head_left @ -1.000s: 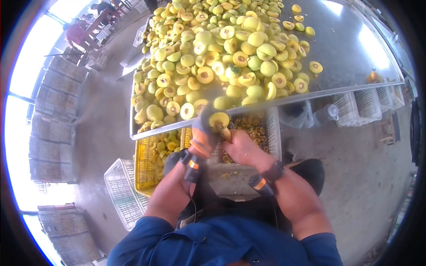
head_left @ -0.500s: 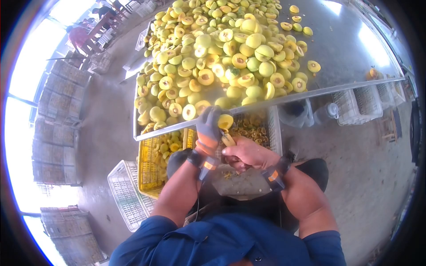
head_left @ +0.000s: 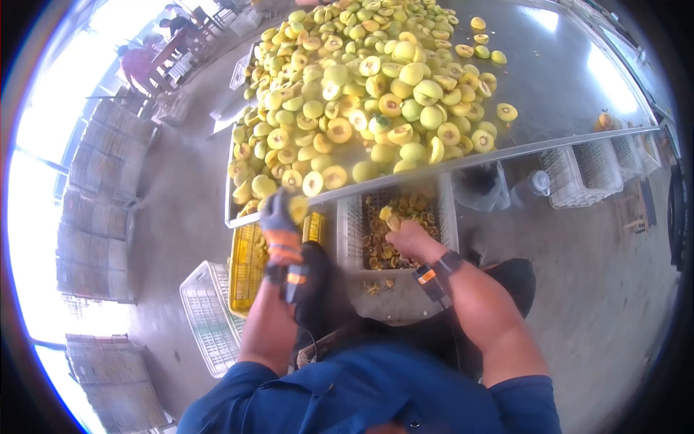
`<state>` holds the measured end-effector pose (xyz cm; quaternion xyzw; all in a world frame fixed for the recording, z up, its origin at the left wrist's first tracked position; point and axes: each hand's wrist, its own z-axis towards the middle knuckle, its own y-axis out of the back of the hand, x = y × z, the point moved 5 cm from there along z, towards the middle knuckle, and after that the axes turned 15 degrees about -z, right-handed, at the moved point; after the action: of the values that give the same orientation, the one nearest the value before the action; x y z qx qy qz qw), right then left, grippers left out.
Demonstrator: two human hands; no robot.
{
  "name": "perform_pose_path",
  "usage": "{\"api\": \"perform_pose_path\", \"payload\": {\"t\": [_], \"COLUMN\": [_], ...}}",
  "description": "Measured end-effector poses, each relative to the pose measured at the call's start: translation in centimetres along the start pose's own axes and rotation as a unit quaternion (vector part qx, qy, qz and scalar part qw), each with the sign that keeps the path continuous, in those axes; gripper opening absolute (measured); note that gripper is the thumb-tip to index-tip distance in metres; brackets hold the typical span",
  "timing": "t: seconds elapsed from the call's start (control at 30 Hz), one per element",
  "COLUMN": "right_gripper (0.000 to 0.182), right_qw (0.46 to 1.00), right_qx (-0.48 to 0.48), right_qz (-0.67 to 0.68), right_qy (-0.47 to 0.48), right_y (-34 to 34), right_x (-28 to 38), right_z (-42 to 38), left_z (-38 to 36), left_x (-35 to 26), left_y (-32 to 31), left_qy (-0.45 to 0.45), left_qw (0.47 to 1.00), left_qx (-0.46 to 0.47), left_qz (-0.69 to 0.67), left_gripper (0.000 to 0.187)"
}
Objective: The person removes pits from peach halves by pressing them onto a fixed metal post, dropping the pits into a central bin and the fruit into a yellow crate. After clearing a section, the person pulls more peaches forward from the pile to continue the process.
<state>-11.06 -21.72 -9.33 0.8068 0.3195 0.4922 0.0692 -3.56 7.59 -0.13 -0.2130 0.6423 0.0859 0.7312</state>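
Observation:
My left hand, in a grey and orange glove, is over the yellow crate at the table's edge. Its fingers are closed on a yellow-green peach half, slightly blurred. My bare right hand grips a short tool with a pale handle above the white crate. A yellow bit shows at the tool's far end; its metal part cannot be made out. Dark pit scraps lie in that crate. Many halved peaches are heaped on the metal table.
The metal table has a raised rim in front of me. An empty-looking white basket stands left of the yellow crate. More white crates and a clear plastic jug are at right. Stacked crates line the left; people sit far back.
My hands have separated. The left moved left with the peach half, from the tool to over the yellow crate; the right moved slightly right and forward with the tool over the scraps.

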Motion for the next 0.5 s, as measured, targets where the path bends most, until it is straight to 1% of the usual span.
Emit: {"api": "perform_pose_path", "payload": {"t": [0.03,0.07,0.1,0.13,0.17,0.2,0.23,0.27,0.3,0.33,0.4,0.47,0.5], "right_gripper": [0.032,0.035,0.039,0.039,0.04,0.041,0.039,0.038,0.036,0.037,0.04,0.04,0.04], "right_qw": [1.0,0.998,0.998,0.999,1.0,1.0,1.0,0.999,0.998,0.997,0.994,0.993,0.992], "right_qx": [0.005,0.018,0.026,0.023,0.016,0.009,-0.008,-0.023,-0.035,-0.047,-0.068,-0.081,-0.089], "right_qz": [0.027,0.054,0.057,0.041,0.025,0.01,-0.01,-0.032,-0.056,-0.061,-0.075,-0.068,-0.063], "right_qy": [-0.01,-0.022,0.002,-0.001,-0.005,-0.009,-0.009,-0.008,-0.006,0.011,0.044,0.058,0.065], "right_y": [-0.2,-0.8,-0.1,0.0,0.2,0.4,0.4,0.1,-0.1,-0.1,0.1,0.7,1.2], "right_x": [-0.7,-1.1,0.3,0.6,0.8,0.9,0.8,0.8,0.8,1.0,1.7,3.1,3.7], "right_z": [0.2,0.2,-1.0,-1.1,-1.2,-1.2,-1.0,-0.8,-0.7,-0.5,-0.7,-1.3,-1.7], "left_z": [0.4,1.4,2.2,3.5,4.4,4.6,4.7,4.3,3.8,4.0,3.9,2.2,2.3], "left_x": [-1.4,-1.6,-1.7,-1.1,-1.5,-2.2,-2.4,-3.3,-4.1,-4.0,-3.7,-4.0,-2.4], "left_y": [1.6,4.2,6.7,9.8,12.5,13.5,13.3,12.3,11.5,10.3,4.9,-3.5,-6.5], "left_qy": [0.001,-0.024,-0.03,-0.039,-0.036,-0.034,-0.087,-0.139,-0.186,-0.197,-0.211,-0.252,-0.243], "left_qw": [1.0,1.0,0.999,0.999,0.992,0.972,0.927,0.861,0.776,0.819,0.889,0.871,0.86], "left_qx": [0.003,-0.009,-0.027,-0.03,-0.035,-0.038,-0.033,-0.029,-0.027,0.005,0.067,0.157,0.233], "left_qz": [-0.008,-0.017,-0.014,0.004,0.118,0.23,0.363,0.488,0.602,0.539,0.401,0.391,0.384], "left_gripper": [0.021,0.019,0.017,0.017,0.017,0.018,0.019,0.02,0.021,0.023,0.027,0.03,0.032]}}
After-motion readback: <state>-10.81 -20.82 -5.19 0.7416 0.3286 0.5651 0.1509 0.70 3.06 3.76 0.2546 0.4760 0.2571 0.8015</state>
